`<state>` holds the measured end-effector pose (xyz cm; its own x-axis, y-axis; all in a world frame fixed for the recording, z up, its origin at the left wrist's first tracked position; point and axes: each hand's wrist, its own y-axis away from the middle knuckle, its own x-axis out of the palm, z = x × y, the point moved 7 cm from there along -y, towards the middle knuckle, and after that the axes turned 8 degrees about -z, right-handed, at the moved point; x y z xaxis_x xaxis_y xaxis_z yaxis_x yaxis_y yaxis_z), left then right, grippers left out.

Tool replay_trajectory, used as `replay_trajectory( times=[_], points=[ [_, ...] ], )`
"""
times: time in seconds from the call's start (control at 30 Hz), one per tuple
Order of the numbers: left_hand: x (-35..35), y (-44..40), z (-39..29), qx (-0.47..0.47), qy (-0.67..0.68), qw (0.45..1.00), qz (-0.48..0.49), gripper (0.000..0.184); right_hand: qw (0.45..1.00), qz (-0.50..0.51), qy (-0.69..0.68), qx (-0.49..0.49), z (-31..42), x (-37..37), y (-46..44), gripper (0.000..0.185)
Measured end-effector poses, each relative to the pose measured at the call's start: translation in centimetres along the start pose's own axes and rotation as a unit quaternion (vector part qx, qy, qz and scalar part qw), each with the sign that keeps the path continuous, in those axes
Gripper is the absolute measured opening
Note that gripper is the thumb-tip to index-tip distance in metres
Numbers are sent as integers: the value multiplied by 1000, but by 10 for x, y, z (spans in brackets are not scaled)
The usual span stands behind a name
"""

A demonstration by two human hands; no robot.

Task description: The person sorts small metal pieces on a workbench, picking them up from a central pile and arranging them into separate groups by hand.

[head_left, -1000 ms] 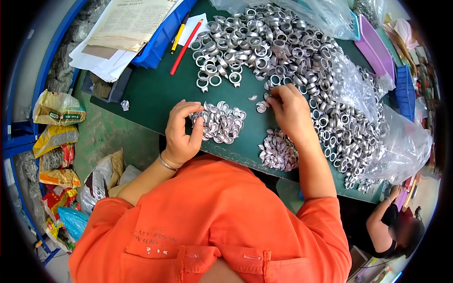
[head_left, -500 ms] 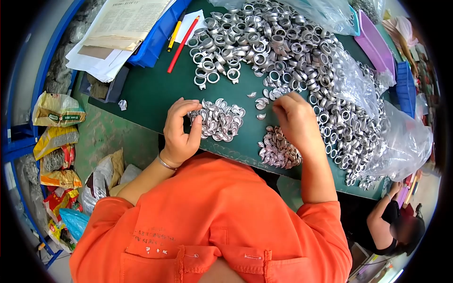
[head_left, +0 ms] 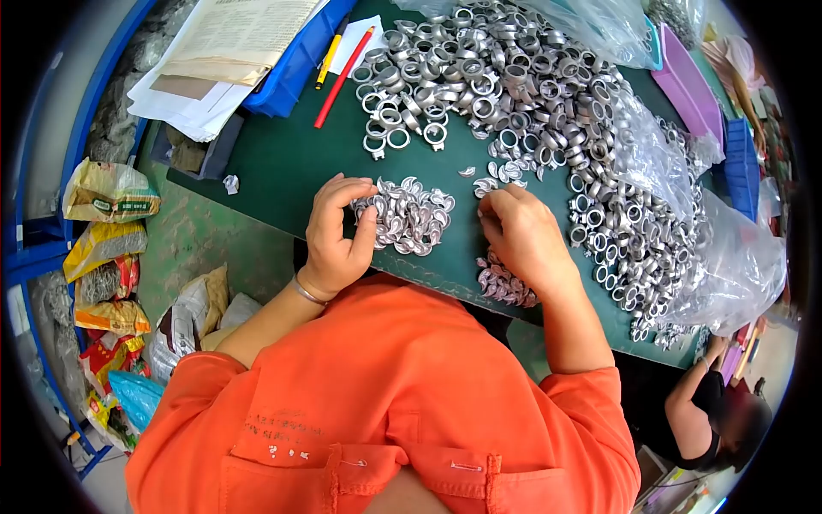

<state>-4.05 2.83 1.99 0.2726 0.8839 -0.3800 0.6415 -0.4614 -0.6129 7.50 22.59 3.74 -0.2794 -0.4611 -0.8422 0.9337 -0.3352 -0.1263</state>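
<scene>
My left hand (head_left: 341,231) rests at the left edge of a pile of small leaf-shaped metal pieces (head_left: 409,216), its thumb and fingers apart and curved around that edge. My right hand (head_left: 524,236) is bent down over the table with thumb and fingertips pinched together; whatever is between them is hidden. Just beyond its fingertips lie a few loose leaf-shaped pieces (head_left: 485,185). Below the right hand, a second pile of leaf-shaped pieces (head_left: 505,285), pinkish in tone, is partly covered by the hand and wrist.
A big heap of metal rings (head_left: 522,81) spreads over the back and right of the green table (head_left: 282,163). Clear plastic bags (head_left: 728,265) lie at right. A red pencil (head_left: 344,77), a yellow pencil (head_left: 330,60) and a blue bin (head_left: 291,73) are at back left. Another person (head_left: 706,411) sits at lower right.
My right hand has moved slightly left and down, covering a loose piece and more of the pinkish pile. My left hand stays by its pile. The view has shifted slightly.
</scene>
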Motion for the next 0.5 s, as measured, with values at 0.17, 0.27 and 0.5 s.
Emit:
replay_trajectory(
  times=[0.17,0.27,0.5],
  points=[
    [0,0,-1,2,-1,1000,-3,29,998,-34,29,-41,6,-4,-3,9],
    [0,-1,-1,-1,-3,1000,-5,28,999,-13,35,-29,4,1,-3,9],
    [0,-1,-2,3,-1,1000,-2,27,999,-35,11,-16,5,4,-1,9]
  ],
)
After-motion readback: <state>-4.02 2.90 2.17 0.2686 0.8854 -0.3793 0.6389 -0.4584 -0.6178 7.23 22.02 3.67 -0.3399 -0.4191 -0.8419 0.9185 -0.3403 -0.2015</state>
